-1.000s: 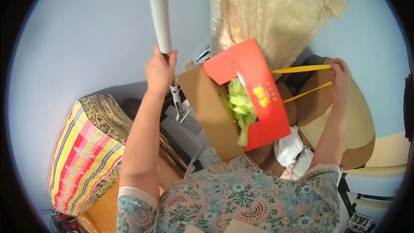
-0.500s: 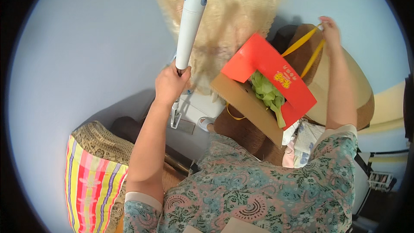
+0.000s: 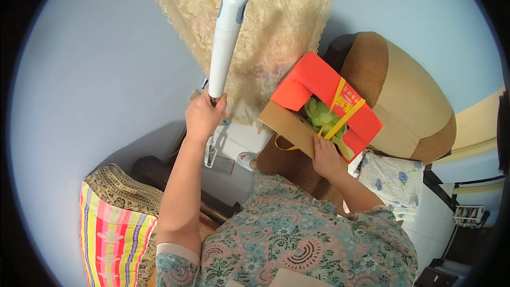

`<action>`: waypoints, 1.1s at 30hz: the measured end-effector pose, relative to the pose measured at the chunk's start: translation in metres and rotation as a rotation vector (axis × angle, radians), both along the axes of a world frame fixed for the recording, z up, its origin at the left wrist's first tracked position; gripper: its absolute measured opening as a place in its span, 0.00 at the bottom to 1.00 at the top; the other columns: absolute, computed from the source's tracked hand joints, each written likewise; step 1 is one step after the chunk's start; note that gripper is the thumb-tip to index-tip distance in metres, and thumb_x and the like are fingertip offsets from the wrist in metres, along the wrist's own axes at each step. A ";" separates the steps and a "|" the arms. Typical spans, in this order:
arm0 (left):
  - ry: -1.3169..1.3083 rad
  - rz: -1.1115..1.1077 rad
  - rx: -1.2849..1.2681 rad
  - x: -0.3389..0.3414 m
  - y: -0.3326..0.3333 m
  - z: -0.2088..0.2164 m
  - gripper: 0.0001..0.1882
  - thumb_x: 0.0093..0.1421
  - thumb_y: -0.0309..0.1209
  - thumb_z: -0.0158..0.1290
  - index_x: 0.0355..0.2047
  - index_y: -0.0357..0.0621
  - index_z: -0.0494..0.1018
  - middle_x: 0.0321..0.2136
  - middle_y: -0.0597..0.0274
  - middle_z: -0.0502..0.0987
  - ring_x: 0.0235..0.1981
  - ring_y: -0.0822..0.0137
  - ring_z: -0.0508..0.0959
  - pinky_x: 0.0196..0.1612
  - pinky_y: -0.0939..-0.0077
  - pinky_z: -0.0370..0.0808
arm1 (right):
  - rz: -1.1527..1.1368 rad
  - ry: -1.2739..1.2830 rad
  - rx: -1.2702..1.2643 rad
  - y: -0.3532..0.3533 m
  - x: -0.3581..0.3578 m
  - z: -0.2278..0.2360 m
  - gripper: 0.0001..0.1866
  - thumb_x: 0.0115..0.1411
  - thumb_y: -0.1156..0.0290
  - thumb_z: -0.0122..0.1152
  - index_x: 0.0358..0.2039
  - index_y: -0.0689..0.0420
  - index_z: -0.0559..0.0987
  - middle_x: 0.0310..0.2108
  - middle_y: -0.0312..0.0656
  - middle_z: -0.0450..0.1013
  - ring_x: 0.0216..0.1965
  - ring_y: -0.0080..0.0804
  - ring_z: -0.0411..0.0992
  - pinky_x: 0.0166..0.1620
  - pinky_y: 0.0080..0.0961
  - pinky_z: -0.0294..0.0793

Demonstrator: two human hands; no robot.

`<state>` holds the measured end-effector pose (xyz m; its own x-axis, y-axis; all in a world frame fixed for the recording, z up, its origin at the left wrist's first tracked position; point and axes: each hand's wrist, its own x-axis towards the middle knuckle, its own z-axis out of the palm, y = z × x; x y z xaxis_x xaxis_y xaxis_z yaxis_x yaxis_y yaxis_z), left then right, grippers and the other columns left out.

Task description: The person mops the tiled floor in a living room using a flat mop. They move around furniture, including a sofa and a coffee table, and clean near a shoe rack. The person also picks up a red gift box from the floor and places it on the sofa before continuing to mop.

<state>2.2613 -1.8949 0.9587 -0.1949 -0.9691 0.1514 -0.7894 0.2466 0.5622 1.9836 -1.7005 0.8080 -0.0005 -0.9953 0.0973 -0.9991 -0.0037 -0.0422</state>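
Note:
A long pole with a thick white grip [image 3: 225,48] and a blue-grey end stands upright; my left hand [image 3: 203,117] is closed round its thinner shaft just below the grip. A white bracket [image 3: 210,155] shows lower on the pole, but its foot is hidden. To the right a red cardboard box [image 3: 329,90] stands tilted, its brown inner flap [image 3: 289,127] raised toward me. Crumpled light green leaf-like stuff [image 3: 321,114] fills its opening. My right hand [image 3: 328,160] is closed at the flap's edge, on a yellow strap [image 3: 348,118] that crosses the box.
Under and behind the box is a brown and beige sofa seat [image 3: 414,95]. Flowered folded cloth [image 3: 393,178] lies right of it. Cream lace [image 3: 244,32] hangs ahead. A striped cushion [image 3: 114,239] sits at lower left. My slippered foot [image 3: 247,160] is on the tiled floor.
My right hand has come down from the upper right to the box's near flap, bringing the yellow strap across the box. My left hand keeps its hold on the pole.

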 end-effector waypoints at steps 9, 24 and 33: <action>-0.026 0.036 -0.046 0.008 -0.003 -0.013 0.13 0.52 0.41 0.52 0.29 0.44 0.71 0.19 0.57 0.74 0.24 0.55 0.75 0.30 0.67 0.71 | -0.316 -0.382 0.351 -0.035 -0.087 0.093 0.22 0.52 0.67 0.53 0.48 0.59 0.68 0.37 0.53 0.71 0.42 0.47 0.69 0.45 0.37 0.68; 0.102 0.258 0.014 0.066 0.009 0.005 0.14 0.52 0.38 0.54 0.28 0.38 0.70 0.16 0.64 0.70 0.21 0.72 0.70 0.29 0.77 0.68 | -0.429 -0.029 -0.335 -0.039 -0.132 0.038 0.40 0.52 0.64 0.57 0.60 0.61 0.47 0.59 0.55 0.47 0.59 0.52 0.47 0.58 0.43 0.50; 0.354 0.432 -0.140 0.172 0.076 0.030 0.08 0.51 0.27 0.54 0.29 0.36 0.70 0.23 0.64 0.74 0.25 0.76 0.70 0.30 0.84 0.66 | -0.187 0.135 -0.631 -0.042 -0.029 0.049 0.37 0.50 0.71 0.54 0.59 0.61 0.51 0.61 0.51 0.44 0.62 0.52 0.41 0.60 0.49 0.44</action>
